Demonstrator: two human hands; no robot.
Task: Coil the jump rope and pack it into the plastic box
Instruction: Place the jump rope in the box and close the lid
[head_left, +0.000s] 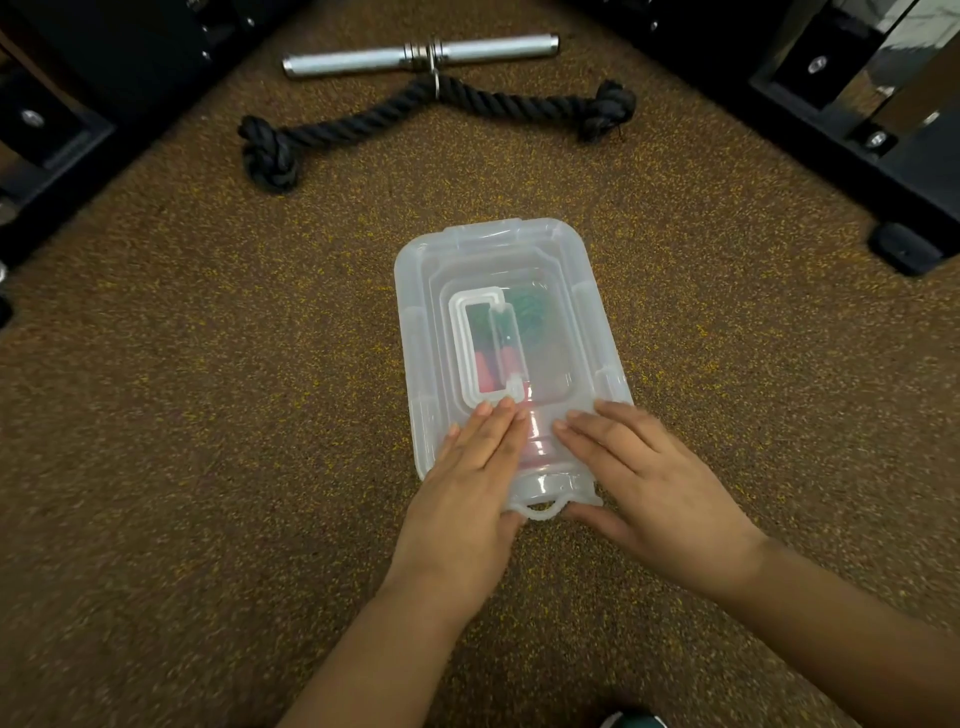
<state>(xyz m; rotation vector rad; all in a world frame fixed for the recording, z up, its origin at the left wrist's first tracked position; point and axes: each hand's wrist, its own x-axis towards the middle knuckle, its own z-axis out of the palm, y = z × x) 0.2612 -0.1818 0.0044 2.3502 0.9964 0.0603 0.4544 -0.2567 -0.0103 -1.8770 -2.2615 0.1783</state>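
Note:
A clear plastic box lies on the speckled brown floor with its lid on. Through the lid I make out the jump rope inside: pink handles and a dark green coil, both blurred by the plastic. My left hand rests flat on the near end of the lid, thumb under the front latch. My right hand lies flat on the lid's near right corner, its thumb at the front edge. Both hands press the box rather than grip it.
A thick black knotted rope clipped to a chrome bar handle lies on the floor beyond the box. Black machine frames stand at the far right and at the far left, where another frame sits.

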